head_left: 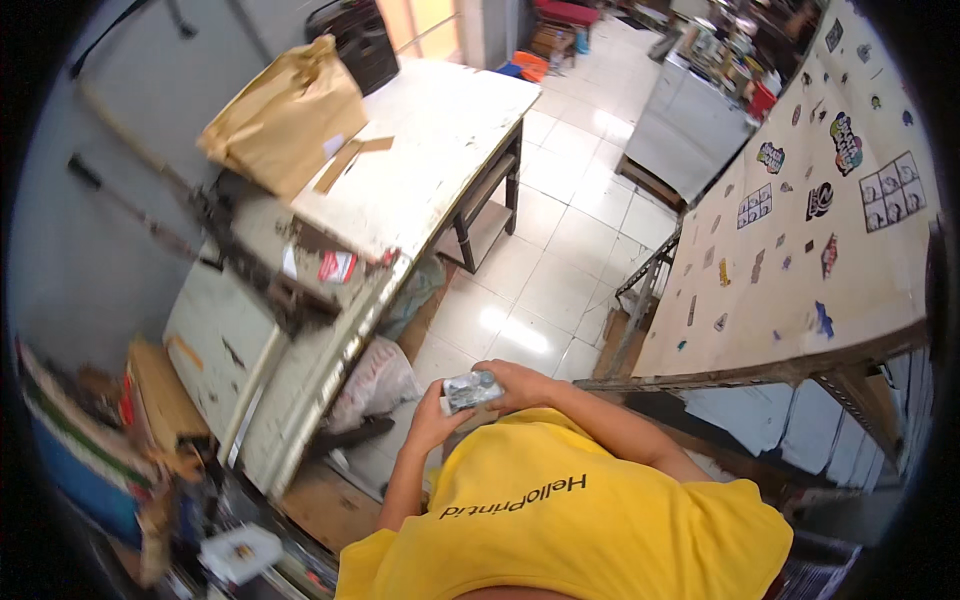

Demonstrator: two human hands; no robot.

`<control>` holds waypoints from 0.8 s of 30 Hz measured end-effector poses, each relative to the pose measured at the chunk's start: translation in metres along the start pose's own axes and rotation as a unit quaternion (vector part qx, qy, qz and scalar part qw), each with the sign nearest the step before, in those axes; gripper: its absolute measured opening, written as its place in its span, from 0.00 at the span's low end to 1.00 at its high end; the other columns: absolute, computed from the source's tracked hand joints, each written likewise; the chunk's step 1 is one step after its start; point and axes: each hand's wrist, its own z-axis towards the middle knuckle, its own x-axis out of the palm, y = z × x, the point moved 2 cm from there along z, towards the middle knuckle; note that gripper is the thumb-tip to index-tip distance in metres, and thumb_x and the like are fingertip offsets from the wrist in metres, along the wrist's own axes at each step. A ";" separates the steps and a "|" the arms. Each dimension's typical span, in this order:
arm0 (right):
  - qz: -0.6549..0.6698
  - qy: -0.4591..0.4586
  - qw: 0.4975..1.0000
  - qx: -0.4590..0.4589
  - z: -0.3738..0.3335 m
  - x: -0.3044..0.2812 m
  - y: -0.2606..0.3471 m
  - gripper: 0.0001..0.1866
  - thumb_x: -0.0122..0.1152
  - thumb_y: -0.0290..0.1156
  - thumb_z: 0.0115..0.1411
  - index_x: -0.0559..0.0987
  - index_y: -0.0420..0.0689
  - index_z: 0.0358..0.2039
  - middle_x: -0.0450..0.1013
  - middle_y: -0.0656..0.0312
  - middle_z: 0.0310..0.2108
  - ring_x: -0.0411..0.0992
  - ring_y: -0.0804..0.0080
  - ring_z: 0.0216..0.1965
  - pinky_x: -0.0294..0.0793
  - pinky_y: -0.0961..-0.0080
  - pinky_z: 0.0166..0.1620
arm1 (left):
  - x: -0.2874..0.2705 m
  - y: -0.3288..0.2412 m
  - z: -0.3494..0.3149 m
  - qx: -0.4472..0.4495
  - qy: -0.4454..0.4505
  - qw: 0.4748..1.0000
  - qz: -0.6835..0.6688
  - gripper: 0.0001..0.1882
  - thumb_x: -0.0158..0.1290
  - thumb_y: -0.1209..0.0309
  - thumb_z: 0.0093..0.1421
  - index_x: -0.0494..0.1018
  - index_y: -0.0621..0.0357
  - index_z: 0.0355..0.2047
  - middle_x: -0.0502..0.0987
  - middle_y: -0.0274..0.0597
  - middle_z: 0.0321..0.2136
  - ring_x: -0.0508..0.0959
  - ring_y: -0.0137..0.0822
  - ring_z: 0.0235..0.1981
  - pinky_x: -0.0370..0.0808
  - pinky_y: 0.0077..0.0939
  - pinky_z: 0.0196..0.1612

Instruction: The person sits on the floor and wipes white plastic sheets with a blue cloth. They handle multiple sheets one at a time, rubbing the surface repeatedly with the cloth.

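Observation:
In front of my yellow shirt, both hands hold a small, flat, rectangular packet (472,392) with a shiny, greyish, clear-looking surface. My left hand (431,418) is closed on its left end. My right hand (519,384) grips its right end from above. What lies inside the packet is too small and blurred to make out. Both hands are in the air, apart from the tables.
At the left, a white worktable (430,110) bears a brown paper bag (290,115) and a lever cutter (240,240). A plastic bag (375,385) is beside it. To the right stands a sticker-covered table (770,250); a metal cabinet (685,125) is beyond. Tiled floor (550,220) runs between.

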 end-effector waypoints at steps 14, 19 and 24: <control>0.034 -0.145 0.980 0.128 0.118 -0.258 -0.165 0.45 0.77 0.39 0.47 0.64 0.45 0.63 0.71 0.45 0.52 0.70 0.53 0.56 0.69 0.65 0.56 | 0.028 -0.054 0.388 0.119 0.132 0.983 0.041 0.34 0.72 0.59 0.45 0.71 0.63 0.47 0.77 0.56 0.42 0.78 0.51 0.46 0.73 0.39 0.49; 0.085 -0.213 0.966 0.118 0.094 -0.402 -0.174 0.45 0.75 0.36 0.47 0.62 0.44 0.64 0.72 0.46 0.52 0.71 0.50 0.55 0.70 0.62 0.56 | 0.058 -0.194 0.508 0.147 0.181 0.968 0.089 0.33 0.72 0.62 0.45 0.71 0.65 0.47 0.76 0.56 0.45 0.77 0.51 0.47 0.73 0.38 0.50; 0.111 -0.370 0.915 0.118 0.072 -0.489 -0.246 0.45 0.74 0.35 0.47 0.61 0.44 0.65 0.70 0.45 0.55 0.69 0.48 0.58 0.68 0.59 0.60 | 0.122 -0.276 0.630 0.258 0.259 0.925 0.107 0.36 0.71 0.67 0.46 0.68 0.65 0.53 0.75 0.55 0.48 0.76 0.50 0.48 0.73 0.38 0.51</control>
